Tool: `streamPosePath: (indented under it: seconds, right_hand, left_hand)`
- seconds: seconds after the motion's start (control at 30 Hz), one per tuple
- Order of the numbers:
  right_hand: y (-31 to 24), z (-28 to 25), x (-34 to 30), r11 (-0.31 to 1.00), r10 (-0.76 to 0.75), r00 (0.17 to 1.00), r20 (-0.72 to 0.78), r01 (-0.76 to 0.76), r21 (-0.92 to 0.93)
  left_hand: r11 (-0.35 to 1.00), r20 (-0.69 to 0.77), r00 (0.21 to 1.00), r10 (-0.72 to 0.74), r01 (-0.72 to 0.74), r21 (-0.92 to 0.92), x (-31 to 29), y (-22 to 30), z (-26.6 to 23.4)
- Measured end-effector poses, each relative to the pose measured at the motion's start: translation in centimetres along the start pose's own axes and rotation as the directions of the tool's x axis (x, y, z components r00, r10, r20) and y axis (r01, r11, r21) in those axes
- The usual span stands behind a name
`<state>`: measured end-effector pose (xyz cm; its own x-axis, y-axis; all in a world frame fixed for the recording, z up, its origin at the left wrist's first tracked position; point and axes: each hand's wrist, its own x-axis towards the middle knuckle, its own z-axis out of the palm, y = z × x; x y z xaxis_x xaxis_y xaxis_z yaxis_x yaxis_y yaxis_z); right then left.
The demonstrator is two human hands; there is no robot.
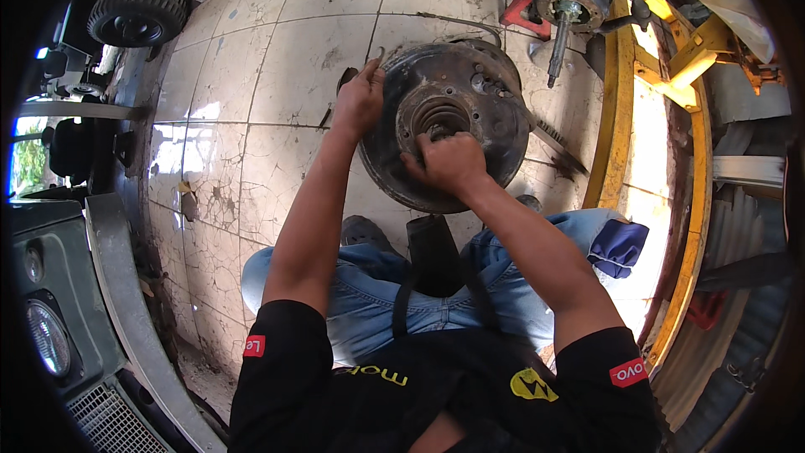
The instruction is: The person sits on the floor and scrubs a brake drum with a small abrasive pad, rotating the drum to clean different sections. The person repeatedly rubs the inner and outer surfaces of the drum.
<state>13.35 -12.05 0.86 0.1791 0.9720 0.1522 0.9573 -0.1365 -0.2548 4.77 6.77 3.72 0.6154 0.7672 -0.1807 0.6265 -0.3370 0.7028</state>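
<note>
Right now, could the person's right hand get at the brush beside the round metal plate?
Probably yes: the right hand is at the centre of the round metal plate, the brush lies just past its right edge, and nothing visible seems to block the way.

R hand (pixel 453 161), approx. 1 o'clock nr. centre, hides part of hub bore (pixel 446 107); grip unclear. L hand (pixel 360 102), 11 o'clock, covers part of metal piece (pixel 381 52), too small to ID. Vehicle (pixel 52 256), 8 o'clock, cut off by pic edge.
</note>
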Motion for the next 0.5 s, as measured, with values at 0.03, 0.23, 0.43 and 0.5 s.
streamPosePath:
  seconds: [0.03, 0.23, 0.43, 0.5]
  right_hand:
    - [-0.2, 0.2, 0.1, 1.000, 0.008, 1.000, -0.007, -0.008, -0.007]
    - [-0.4, 0.2, 0.2, 1.000, -0.002, 1.000, -0.009, 0.002, 0.021]
    - [-0.2, 0.2, 0.1, 0.999, -0.010, 1.000, -0.016, 0.011, 0.037]
    - [0.0, -0.1, -0.2, 0.999, 0.002, 1.000, -0.008, -0.002, 0.050]
  left_hand:
    - [0.971, -0.099, 0.967, 0.237, -0.231, 0.067, -0.5, -0.1, 0.7]
    - [0.943, -0.135, 0.934, 0.331, -0.320, 0.096, -0.5, -0.9, 1.2]
    - [0.999, 0.035, 0.999, -0.039, 0.039, -0.009, 0.3, -0.7, -0.1]
    - [0.913, -0.090, 0.918, 0.387, -0.367, 0.181, -0.6, -1.2, 1.6]
